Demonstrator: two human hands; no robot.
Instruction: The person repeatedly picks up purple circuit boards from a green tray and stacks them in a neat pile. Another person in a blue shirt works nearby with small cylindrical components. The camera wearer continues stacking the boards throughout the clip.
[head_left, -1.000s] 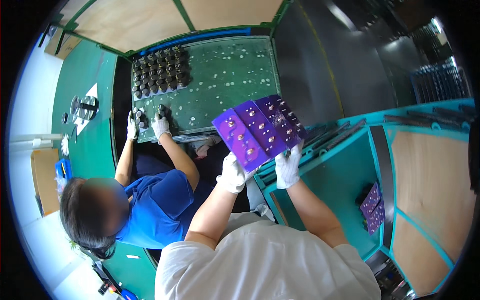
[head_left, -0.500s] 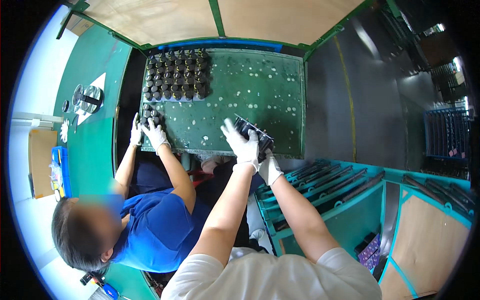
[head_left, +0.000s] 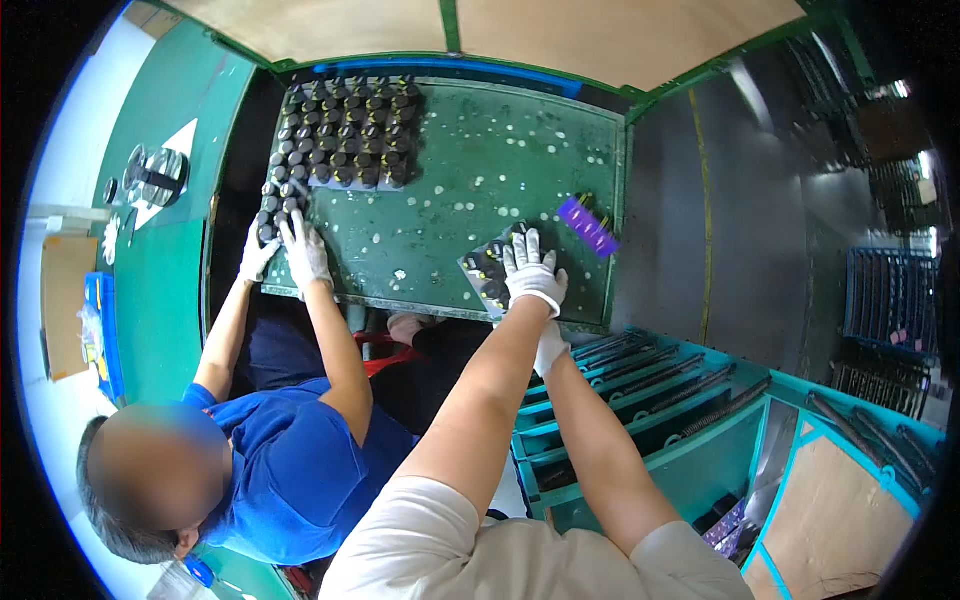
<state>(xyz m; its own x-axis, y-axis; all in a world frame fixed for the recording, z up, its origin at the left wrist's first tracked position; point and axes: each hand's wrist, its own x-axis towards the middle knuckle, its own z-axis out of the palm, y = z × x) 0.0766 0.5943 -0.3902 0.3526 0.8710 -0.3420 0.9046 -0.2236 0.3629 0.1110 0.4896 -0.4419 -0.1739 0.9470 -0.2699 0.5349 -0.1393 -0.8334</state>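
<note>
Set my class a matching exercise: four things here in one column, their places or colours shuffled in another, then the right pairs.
Column 1
1. wearer's left hand
2. co-worker's shirt
3. yellow line
4. purple board

Column 2
A. on the floor
B. at the right edge of the table
C. blue
D. over dark parts

Pairs: 1-D; 2-C; 3-A; 4-B

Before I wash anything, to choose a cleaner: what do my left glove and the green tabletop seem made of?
Left glove: white, matte, probably knitted fabric, judging by its bunched cuff. Green tabletop: dull, apparently painted, with pale worn-looking spots; metal or wood underneath, unclear.
</note>
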